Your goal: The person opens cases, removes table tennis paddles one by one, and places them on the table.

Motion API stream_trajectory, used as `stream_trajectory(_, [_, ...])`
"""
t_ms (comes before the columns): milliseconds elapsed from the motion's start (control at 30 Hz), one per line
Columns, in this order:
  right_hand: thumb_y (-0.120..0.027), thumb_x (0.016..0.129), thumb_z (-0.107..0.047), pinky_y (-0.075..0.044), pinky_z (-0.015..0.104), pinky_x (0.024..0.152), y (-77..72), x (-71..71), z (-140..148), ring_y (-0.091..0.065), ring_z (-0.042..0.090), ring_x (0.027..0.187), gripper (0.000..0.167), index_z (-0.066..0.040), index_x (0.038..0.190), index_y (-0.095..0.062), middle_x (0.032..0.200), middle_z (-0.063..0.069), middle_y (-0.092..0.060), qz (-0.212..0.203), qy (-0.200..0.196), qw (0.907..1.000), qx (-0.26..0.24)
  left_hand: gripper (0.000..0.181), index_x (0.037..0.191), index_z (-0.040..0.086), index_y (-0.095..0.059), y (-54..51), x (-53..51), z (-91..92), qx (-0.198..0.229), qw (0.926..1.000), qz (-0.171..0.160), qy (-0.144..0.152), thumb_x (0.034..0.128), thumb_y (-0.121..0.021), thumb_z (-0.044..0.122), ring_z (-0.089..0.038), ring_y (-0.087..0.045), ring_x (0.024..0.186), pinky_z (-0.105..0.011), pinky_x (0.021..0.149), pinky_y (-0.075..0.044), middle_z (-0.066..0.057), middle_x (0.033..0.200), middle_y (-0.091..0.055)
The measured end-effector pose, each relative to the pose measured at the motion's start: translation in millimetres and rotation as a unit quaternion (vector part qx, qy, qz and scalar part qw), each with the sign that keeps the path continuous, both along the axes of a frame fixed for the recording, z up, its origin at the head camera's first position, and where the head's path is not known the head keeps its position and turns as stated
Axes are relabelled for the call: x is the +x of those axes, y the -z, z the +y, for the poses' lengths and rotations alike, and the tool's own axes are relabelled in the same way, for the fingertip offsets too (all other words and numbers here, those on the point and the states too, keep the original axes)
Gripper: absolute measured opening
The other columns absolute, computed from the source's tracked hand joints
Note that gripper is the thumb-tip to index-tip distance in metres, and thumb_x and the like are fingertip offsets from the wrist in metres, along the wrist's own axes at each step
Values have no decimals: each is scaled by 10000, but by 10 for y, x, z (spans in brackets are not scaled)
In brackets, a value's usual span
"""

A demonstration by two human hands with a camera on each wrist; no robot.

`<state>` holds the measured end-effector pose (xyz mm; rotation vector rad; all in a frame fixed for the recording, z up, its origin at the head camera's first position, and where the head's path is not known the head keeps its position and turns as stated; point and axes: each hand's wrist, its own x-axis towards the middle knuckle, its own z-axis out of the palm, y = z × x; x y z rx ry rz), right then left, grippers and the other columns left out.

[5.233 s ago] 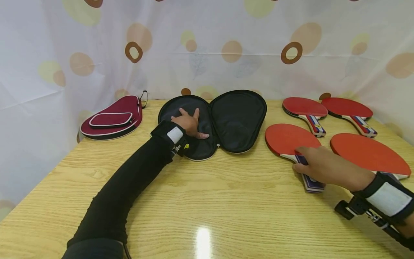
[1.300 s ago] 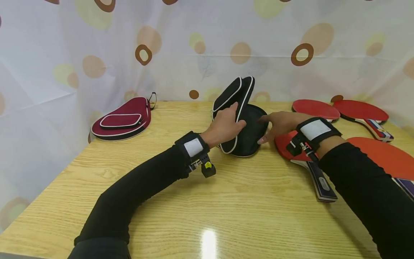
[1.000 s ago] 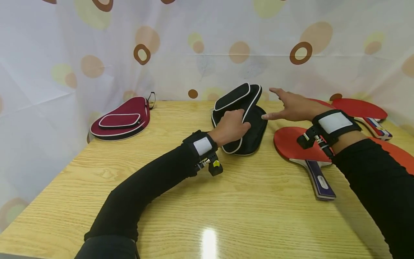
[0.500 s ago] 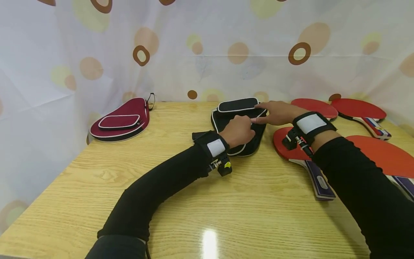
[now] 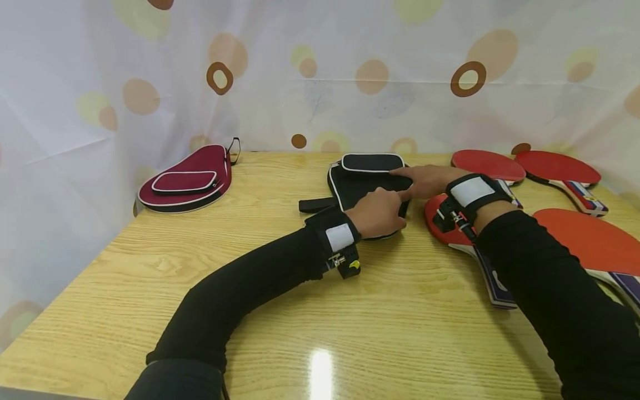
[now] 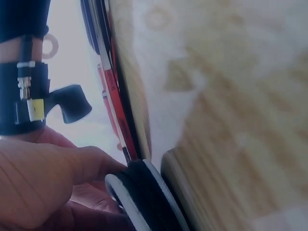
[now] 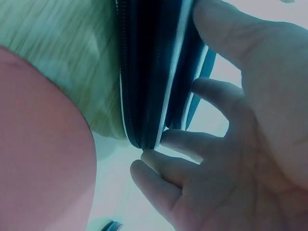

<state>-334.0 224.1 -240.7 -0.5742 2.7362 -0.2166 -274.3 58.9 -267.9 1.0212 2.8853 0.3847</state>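
The black paddle case (image 5: 350, 188) with white piping lies on the table, its cover folded down over its base. A raised pocket (image 5: 372, 162) sits along its far end. My left hand (image 5: 379, 214) rests on the near part of the cover; its thumb lies along the case's edge (image 6: 154, 197) in the left wrist view. At the right side of the case, my right hand (image 5: 427, 180) has its fingers extended, touching the cover near the pocket. In the right wrist view those fingers (image 7: 187, 144) reach to the zippered side (image 7: 144, 86).
A maroon paddle case (image 5: 192, 180) lies at the far left. To the right are several red table tennis paddles, among them a near one (image 5: 585, 236) and a far one (image 5: 557, 166). A black strap (image 5: 316, 205) sticks out leftward from the black case.
The black case lay spread open earlier, with my right hand at a paddle. Its raised cover has since come down under my left hand, and my right hand has come onto the cover.
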Motion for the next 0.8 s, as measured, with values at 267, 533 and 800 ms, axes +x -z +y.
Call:
stream_trajectory(267, [-635,989,-276,-294,646,1106,73,-52,-40,-296,539,1414,764,-57,1598,-229,1581,340,-236,-137,90,9997,202,239,936,85,-734,11,44,10,-666,9976,106,178,961,-699,319,-139,-663,677,-272,659,-537,-6,714,-663])
stream_trajectory(533, [-654,972,-249,-301,641,1105,116,-27,-88,-313,545,1402,784,-70,1602,-222,1565,346,-269,-128,205,9992,321,201,1086,54,-709,-8,102,30,-1165,9916,438,361,995,-632,216,-180,-722,849,-302,726,-574,-58,931,-732])
stream_trajectory(800, [-636,982,-350,-329,650,1081,113,33,-144,-344,553,1382,761,-106,1599,-264,1550,338,-316,22,80,9989,453,271,1191,42,-686,12,83,-103,-1110,9913,500,495,981,-653,210,-125,-666,726,-264,689,-538,-3,761,-650])
